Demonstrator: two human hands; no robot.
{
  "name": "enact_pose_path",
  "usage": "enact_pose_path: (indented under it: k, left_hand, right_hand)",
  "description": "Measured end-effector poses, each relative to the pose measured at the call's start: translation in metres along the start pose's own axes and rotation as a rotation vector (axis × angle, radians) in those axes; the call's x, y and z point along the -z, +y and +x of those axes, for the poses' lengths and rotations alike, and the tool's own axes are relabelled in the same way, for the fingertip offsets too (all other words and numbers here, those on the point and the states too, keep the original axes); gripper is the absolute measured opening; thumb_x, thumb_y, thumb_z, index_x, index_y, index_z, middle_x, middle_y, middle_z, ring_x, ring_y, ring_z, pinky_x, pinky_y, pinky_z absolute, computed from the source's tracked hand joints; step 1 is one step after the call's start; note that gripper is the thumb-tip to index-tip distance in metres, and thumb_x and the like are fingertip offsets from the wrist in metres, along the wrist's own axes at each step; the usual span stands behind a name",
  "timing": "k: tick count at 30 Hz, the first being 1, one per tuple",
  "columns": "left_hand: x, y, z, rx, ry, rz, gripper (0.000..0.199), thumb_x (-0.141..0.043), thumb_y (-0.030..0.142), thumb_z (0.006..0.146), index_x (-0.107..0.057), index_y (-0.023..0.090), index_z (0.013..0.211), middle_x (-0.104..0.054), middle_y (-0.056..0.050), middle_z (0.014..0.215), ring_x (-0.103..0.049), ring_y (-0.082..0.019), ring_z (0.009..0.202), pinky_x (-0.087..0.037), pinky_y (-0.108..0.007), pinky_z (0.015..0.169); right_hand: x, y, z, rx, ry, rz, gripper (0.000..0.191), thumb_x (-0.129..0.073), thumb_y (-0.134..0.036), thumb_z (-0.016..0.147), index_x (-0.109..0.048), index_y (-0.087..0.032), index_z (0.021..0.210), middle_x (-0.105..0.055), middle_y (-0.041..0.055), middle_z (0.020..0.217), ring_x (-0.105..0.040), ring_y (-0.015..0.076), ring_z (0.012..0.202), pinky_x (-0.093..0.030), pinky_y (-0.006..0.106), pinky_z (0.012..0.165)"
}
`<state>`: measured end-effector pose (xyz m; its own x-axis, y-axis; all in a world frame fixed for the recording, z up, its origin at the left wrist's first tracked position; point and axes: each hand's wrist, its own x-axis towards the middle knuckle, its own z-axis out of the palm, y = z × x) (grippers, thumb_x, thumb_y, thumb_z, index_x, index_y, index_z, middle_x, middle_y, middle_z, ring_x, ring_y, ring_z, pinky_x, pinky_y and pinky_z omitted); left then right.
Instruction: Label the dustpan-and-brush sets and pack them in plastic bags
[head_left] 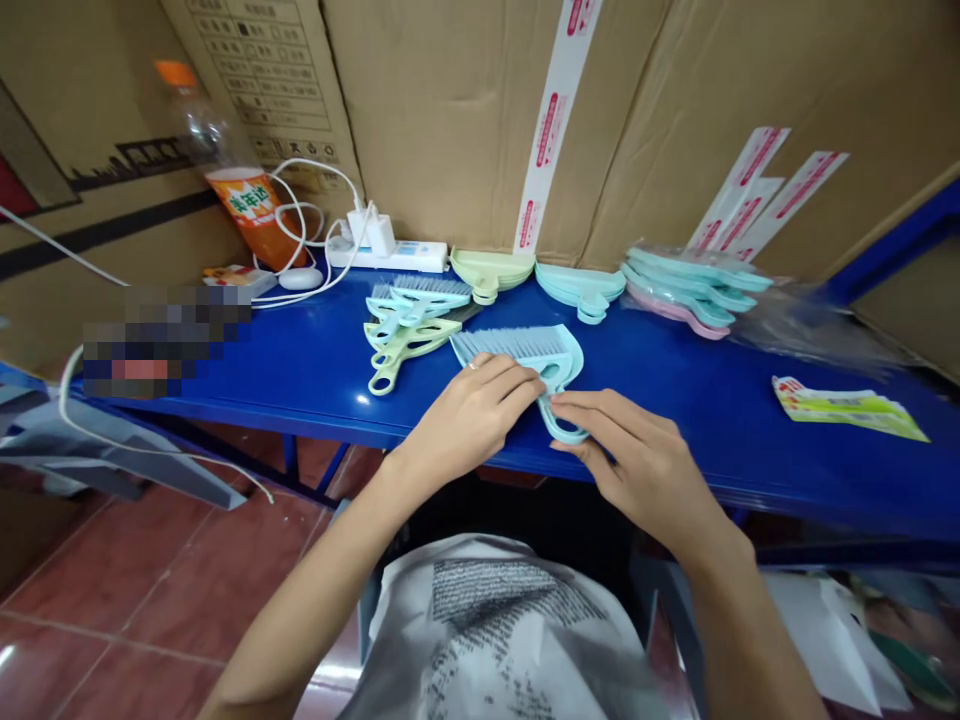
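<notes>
A light blue brush [517, 343] lies in a light blue dustpan [574, 355] near the front edge of the blue table. My left hand [487, 400] presses on the set where the brush meets its handle, fingers curled together. At the handle's end, my right hand [622, 440] pinches the set between thumb and fingers. Behind and to the left lie several loose brushes, light blue ones [420, 297] above green ones [412, 342]. Green dustpans [491, 272] and blue dustpans [579, 285] rest by the cardboard at the back.
Bagged blue and pink sets [690, 285] lie at the back right, a yellow-green packet [847, 405] at the right. An orange drink bottle [255, 205], a power strip [420, 256] and white cables stand at the back left. Cardboard [450, 120] walls the table's rear.
</notes>
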<state>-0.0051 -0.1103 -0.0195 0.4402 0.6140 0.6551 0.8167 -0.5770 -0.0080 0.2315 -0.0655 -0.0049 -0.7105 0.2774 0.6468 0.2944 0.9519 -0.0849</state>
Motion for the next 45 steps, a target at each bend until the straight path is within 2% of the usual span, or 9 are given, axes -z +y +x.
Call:
enact_pose_path:
  k: [5, 11, 19, 21, 24, 27, 30, 35, 45]
  left_hand:
    - [-0.003, -0.001, 0.000, 0.021, 0.007, -0.054, 0.029, -0.051, 0.005, 0.107, -0.068, 0.016, 0.128, -0.077, -0.014, 0.125, -0.068, -0.031, 0.127, -0.061, -0.051, 0.106]
    - [-0.010, 0.000, -0.003, 0.004, 0.034, -0.028, 0.031, -0.054, 0.003, 0.103, -0.070, 0.012, 0.127, -0.078, -0.016, 0.130, -0.074, -0.030, 0.125, -0.062, -0.048, 0.108]
    - [0.000, 0.007, 0.000, 0.106, -0.055, -0.020, 0.038, -0.050, 0.004, 0.102, -0.071, 0.010, 0.133, -0.078, -0.014, 0.137, -0.069, -0.033, 0.131, -0.059, -0.053, 0.109]
    - [0.006, 0.013, 0.002, 0.134, -0.068, -0.051, 0.038, -0.048, 0.009, 0.106, -0.071, 0.011, 0.136, -0.079, -0.014, 0.136, -0.069, -0.034, 0.129, -0.058, -0.055, 0.108]
    - [0.011, 0.023, 0.004, 0.138, -0.083, -0.137, 0.038, -0.052, 0.031, 0.113, -0.071, 0.012, 0.139, -0.078, -0.014, 0.139, -0.070, -0.034, 0.129, -0.058, -0.055, 0.110]
    - [0.012, 0.028, 0.004, 0.136, -0.069, -0.163, 0.044, -0.062, 0.046, 0.109, -0.076, 0.011, 0.132, -0.078, -0.016, 0.140, -0.070, -0.037, 0.134, -0.059, -0.055, 0.112]
    - [0.012, 0.025, 0.001, 0.122, -0.062, -0.173, 0.034, -0.065, 0.037, 0.107, -0.079, 0.011, 0.126, -0.079, -0.016, 0.137, -0.072, -0.036, 0.134, -0.059, -0.053, 0.113]
    - [0.022, 0.014, -0.003, 0.105, -0.123, -0.228, 0.031, -0.064, 0.029, 0.106, -0.079, 0.014, 0.128, -0.078, -0.015, 0.141, -0.071, -0.033, 0.138, -0.055, -0.054, 0.119]
    - [0.055, -0.001, -0.014, 0.184, -0.245, -0.141, 0.042, -0.054, 0.003, 0.090, -0.078, 0.019, 0.119, -0.079, -0.012, 0.137, -0.073, -0.032, 0.130, -0.060, -0.053, 0.112]
  right_hand:
    - [-0.006, -0.002, 0.003, -0.001, 0.023, 0.050, 0.018, -0.069, -0.016, 0.105, -0.071, -0.022, 0.123, -0.080, 0.0099, 0.124, -0.079, 0.0244, 0.111, -0.065, 0.038, 0.097]
    - [-0.011, 0.001, 0.004, 0.065, -0.003, -0.026, 0.013, -0.069, -0.024, 0.107, -0.073, -0.021, 0.120, -0.081, 0.0107, 0.118, -0.079, 0.0264, 0.101, -0.065, 0.043, 0.089]
    - [-0.007, 0.005, 0.006, -0.027, 0.031, 0.112, 0.020, -0.071, -0.037, 0.107, -0.077, -0.023, 0.120, -0.081, 0.0094, 0.125, -0.080, 0.0274, 0.109, -0.065, 0.042, 0.095]
    - [0.003, 0.022, 0.017, -0.137, 0.104, 0.103, 0.017, -0.066, -0.035, 0.109, -0.078, -0.024, 0.116, -0.081, 0.0082, 0.120, -0.080, 0.0263, 0.104, -0.065, 0.040, 0.089]
    - [0.015, 0.069, 0.045, -0.326, 0.141, -0.087, 0.016, -0.065, -0.032, 0.106, -0.078, -0.023, 0.107, -0.080, 0.0078, 0.108, -0.077, 0.0255, 0.083, -0.062, 0.041, 0.076]
    - [0.010, 0.124, 0.069, -0.432, -0.005, -0.206, 0.013, -0.070, -0.025, 0.096, -0.078, -0.020, 0.105, -0.075, 0.0116, 0.116, -0.074, 0.0235, 0.075, -0.061, 0.047, 0.087]
    - [-0.008, 0.160, 0.075, -0.458, -0.122, -0.108, 0.014, -0.075, -0.027, 0.093, -0.077, -0.018, 0.104, -0.071, 0.0133, 0.122, -0.072, 0.0205, 0.075, -0.060, 0.047, 0.096]
    - [-0.032, 0.176, 0.066, -0.438, -0.103, -0.030, 0.016, -0.075, -0.028, 0.093, -0.076, -0.018, 0.105, -0.067, 0.0143, 0.124, -0.067, 0.0181, 0.068, -0.059, 0.049, 0.101]
    - [-0.038, 0.180, 0.063, -0.449, -0.029, 0.065, 0.011, -0.074, -0.027, 0.091, -0.070, -0.018, 0.095, -0.061, 0.0135, 0.124, -0.068, 0.0183, 0.072, -0.060, 0.048, 0.097]
